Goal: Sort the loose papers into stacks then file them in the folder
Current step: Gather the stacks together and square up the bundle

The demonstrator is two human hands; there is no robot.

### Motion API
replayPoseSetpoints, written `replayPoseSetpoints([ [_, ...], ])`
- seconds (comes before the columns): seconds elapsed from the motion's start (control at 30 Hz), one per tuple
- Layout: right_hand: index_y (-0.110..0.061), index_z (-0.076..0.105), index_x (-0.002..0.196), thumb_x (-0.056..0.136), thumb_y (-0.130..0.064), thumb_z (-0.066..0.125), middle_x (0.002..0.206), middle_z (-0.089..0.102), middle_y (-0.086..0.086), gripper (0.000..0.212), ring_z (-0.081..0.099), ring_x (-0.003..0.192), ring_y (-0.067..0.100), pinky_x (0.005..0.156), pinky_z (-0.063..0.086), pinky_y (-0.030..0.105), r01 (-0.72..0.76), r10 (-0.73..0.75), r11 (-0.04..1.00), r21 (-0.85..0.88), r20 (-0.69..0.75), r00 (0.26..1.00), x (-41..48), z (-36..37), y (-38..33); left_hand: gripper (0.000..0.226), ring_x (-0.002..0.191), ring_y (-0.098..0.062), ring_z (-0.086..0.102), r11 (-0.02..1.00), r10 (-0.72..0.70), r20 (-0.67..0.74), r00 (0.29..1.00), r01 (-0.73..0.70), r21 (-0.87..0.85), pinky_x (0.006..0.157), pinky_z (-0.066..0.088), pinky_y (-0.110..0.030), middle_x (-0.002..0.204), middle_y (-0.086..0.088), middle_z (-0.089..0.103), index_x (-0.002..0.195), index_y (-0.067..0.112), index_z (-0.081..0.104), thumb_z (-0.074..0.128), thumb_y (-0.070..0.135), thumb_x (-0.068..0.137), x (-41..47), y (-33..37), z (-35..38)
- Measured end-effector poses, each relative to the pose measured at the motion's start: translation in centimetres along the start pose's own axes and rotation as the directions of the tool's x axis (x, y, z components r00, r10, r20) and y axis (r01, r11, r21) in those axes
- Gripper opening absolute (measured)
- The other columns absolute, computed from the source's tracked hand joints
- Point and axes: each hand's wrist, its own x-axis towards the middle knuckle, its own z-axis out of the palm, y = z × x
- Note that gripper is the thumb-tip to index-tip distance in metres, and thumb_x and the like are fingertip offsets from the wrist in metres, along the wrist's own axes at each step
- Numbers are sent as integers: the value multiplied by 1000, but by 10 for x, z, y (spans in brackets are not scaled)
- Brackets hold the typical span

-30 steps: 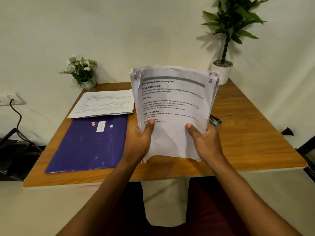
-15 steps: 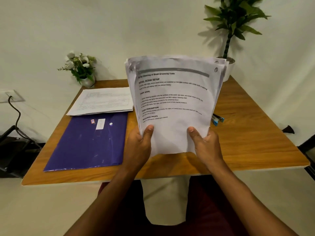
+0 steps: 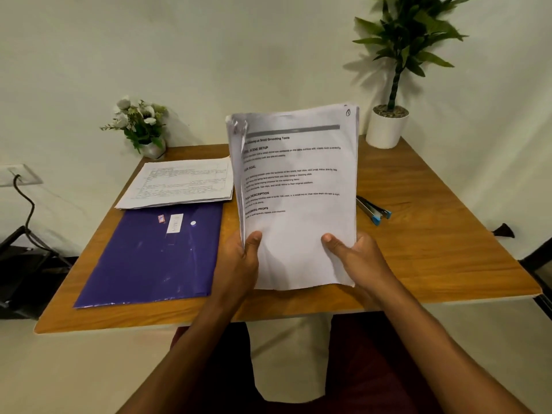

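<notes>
One stack (image 3: 179,183) is laid down; a sheaf (image 3: 298,189) is gripped by left hand (image 3: 242,261) and right hand (image 3: 355,258); the folder (image 3: 152,255) is unfilled.

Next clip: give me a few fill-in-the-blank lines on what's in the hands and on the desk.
The left hand and right hand hold the papers by their ____ edge.
The folder lies on the table to the ____ of the held papers.
A second stack lies flat just beyond the ____.
The plant stands in a ____ pot.
Missing words: bottom; left; folder; white.
</notes>
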Motion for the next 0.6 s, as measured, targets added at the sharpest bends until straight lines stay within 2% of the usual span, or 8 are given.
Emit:
replayPoseSetpoints([
  [0.03,-38,69,103,83,-48,75,99,75,-28,23,72,98,7,68,55,10,-3,0,999,38,67,998,3,-7,-6,26,111,-12,66,999,-27,16,999,27,17,87,59,-26,121,13,67,130,32,55,54,35,103,2,0,-3],
  [0.1,-30,71,116,82,-39,80,115,76,-10,37,74,104,14,76,60,22,-28,2,984,174,148,989,11,-17,-19,30,114,-17,64,995,-82,65,995,78,62,95,55,-38,126,5,67,132,28,58,54,38,103,5,2,-7],
  [0.17,-16,68,125,87,-22,77,121,75,4,39,74,107,24,79,62,32,-80,32,942,327,149,988,21,-24,-25,17,111,-20,66,990,-136,140,981,128,62,96,55,-45,122,2,69,120,34,62,55,34,104,3,0,-6],
  [0.27,-10,66,126,93,3,65,122,74,9,36,73,107,29,82,62,39,-147,104,920,364,134,985,27,-26,-25,19,108,-28,67,943,-331,284,900,329,59,98,55,-54,120,-4,71,120,26,63,56,31,104,-5,-8,-2],
  [0.33,-13,67,123,93,8,63,122,74,9,37,72,108,30,92,59,47,-211,178,918,336,125,976,23,-24,-15,23,109,-29,69,891,-426,332,842,454,-8,96,57,-50,120,-3,73,123,22,65,59,29,102,-4,-12,-2],
  [0.4,-16,70,116,93,7,64,120,75,8,33,73,106,28,93,58,47,-258,236,923,285,110,966,15,-21,-2,25,104,-26,72,863,-450,316,835,498,-87,88,60,-42,116,0,76,124,18,67,61,27,102,6,-12,-4],
  [0.5,-14,70,117,92,7,66,114,77,4,32,76,99,24,82,62,38,-294,275,923,249,109,955,1,-11,16,21,89,-15,77,864,-443,246,862,484,-140,63,60,-25,105,3,79,115,18,69,61,31,102,29,-10,-4],
  [0.6,-19,71,111,93,8,64,104,79,-3,33,77,91,16,68,61,28,-300,278,915,270,117,954,-5,-4,25,23,91,-18,77,887,-415,196,888,443,-130,66,62,-29,110,-1,78,117,15,69,62,30,102,50,-18,2],
])
